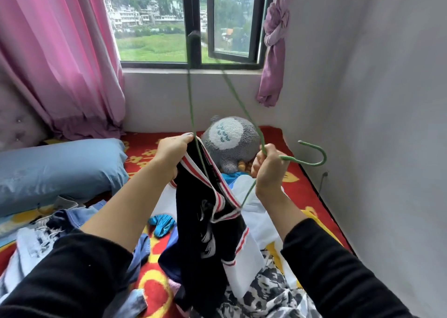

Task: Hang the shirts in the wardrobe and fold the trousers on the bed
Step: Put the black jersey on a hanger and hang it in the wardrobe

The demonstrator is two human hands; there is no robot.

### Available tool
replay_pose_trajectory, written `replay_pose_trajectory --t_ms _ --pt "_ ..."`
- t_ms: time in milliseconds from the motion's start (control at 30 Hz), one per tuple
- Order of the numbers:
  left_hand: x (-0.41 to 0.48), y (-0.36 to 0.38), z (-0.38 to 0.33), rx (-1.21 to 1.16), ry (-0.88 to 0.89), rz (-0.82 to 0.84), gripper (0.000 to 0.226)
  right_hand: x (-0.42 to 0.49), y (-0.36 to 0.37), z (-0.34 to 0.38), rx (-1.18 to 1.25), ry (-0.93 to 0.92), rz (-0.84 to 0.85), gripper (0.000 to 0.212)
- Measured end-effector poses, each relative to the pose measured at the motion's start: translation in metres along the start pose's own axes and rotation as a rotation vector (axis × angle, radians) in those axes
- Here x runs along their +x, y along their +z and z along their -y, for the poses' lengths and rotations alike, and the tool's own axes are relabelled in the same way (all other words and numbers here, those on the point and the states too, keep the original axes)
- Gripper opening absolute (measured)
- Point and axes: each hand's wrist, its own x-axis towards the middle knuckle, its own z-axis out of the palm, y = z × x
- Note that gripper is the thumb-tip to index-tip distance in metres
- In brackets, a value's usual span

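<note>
Two hands work above the bed (275, 135), holding a black shirt (200, 235) and a green wire hanger (190, 95). The left hand (173, 154) pinches the striped collar (193, 159) between thumb and fingers (184, 139) and lifts the neck opening. The right hand (267, 170) curls its fingers round the hanger's neck, and the hook (318, 155) points out to the right. The hanger's long bar runs steeply from up by the window down through the collar, so its lower corner already sits inside the neck opening, between the two hands. The upper corner is well clear of the cloth. Seating that shoulder likely falls to the left hand, which is nearer the bar.
</note>
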Motion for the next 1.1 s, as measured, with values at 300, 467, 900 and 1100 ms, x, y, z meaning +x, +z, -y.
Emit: replay_pose_trajectory --t_ms 300,467,900,1100 --pt "0.026 -0.068 0.014 0.349 0.258 -0.226 0.020 0.012 -0.027 0.019 -0.752 -0.191 0.329 0.061" --pt "0.015 -0.089 0.013 0.486 0.259 -0.376 0.020 0.028 -0.013 0.044 -1.092 -0.248 0.466 0.048" --pt "-0.036 -0.104 -0.024 0.799 0.703 -0.074 0.035 0.004 0.089 0.070 -1.059 -0.292 0.701 0.050" --pt "-0.068 -0.146 -0.023 0.751 0.776 -0.023 0.021 -0.035 0.118 0.085 -1.020 -0.319 0.911 0.046"
